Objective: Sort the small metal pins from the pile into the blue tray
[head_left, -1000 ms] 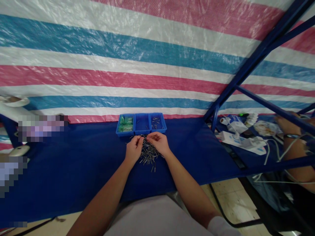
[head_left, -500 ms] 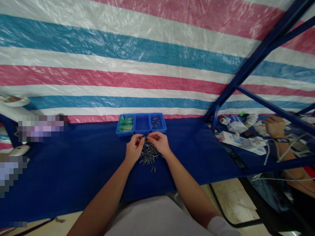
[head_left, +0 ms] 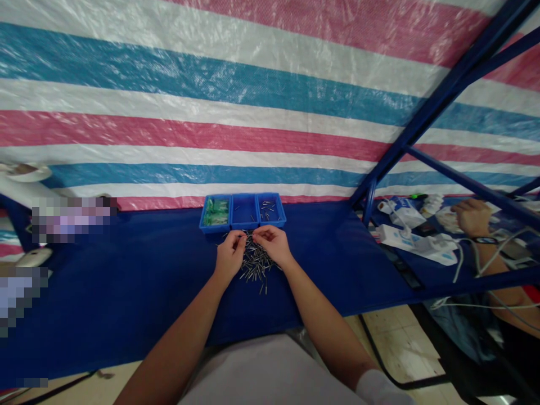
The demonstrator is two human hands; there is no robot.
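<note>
My left hand [head_left: 229, 256] and my right hand [head_left: 274, 245] come close together over a pile of thin metal pins or bits [head_left: 256, 267] on the blue table. On both hands the thumb and fingers are pinched together. Whatever lies between the fingertips is too small to make out. Just beyond the hands stands a blue three-compartment tray [head_left: 231, 214]. Green packets [head_left: 217, 211] fill its left compartment. A few thin pieces lie in the middle one, and several metal pieces [head_left: 266, 211] in the right one.
A striped plastic sheet [head_left: 236, 135] hangs behind the blue table [head_left: 139, 281]. Blue metal frame bars [head_left: 405, 138] rise at the right. Past them are a white power strip [head_left: 415, 245], cables and another person's hand [head_left: 471, 216]. Blurred objects sit at the left.
My hands stay in almost the same place above the pile, both pinched, with only slight finger movement. The tray has not visibly changed.
</note>
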